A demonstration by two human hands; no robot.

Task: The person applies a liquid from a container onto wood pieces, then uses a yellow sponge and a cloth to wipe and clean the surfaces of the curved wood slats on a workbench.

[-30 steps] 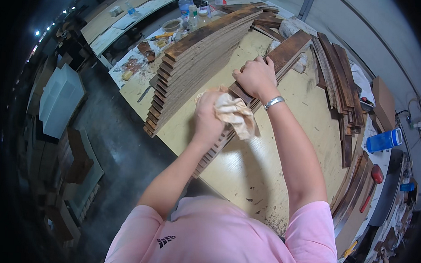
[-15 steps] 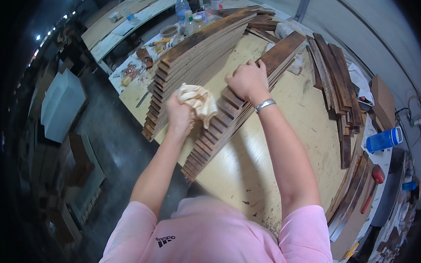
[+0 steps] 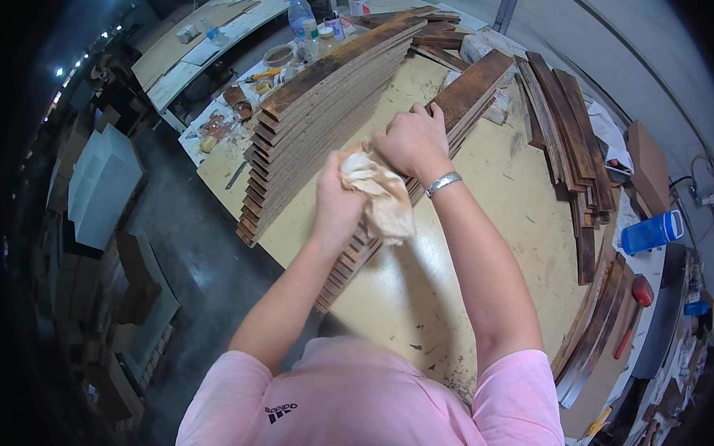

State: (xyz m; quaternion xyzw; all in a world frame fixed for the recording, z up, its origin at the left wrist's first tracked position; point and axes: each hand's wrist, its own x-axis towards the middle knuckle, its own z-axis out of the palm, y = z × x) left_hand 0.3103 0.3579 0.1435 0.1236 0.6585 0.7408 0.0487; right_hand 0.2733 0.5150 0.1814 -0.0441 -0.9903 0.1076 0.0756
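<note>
A crumpled cream rag [image 3: 381, 194] with brown stains is bunched in my left hand [image 3: 340, 200], over the stepped near ends of a stack of brown wooden boards [image 3: 476, 84]. My right hand [image 3: 413, 140] lies on this stack just beyond the rag, its fingers bent over the top board; what the fingertips grip is hidden. The rag covers part of the stepped ends. To the left stands a taller stack of boards [image 3: 322, 104], its near ends also stepped, with dark brown top faces and paler edges.
More boards [image 3: 565, 124] lie along the right of the yellowish tabletop [image 3: 499, 220]. Bottles [image 3: 301, 18], a bowl [image 3: 279, 57] and a brown-stained cup [image 3: 237, 101] stand at the far left. At the right edge are a blue bottle [image 3: 648, 231] and a red-handled tool [image 3: 642, 292].
My left hand has moved the rag rightward and slightly nearer along the stepped board ends, close to my right hand. The right hand has shifted slightly left.
</note>
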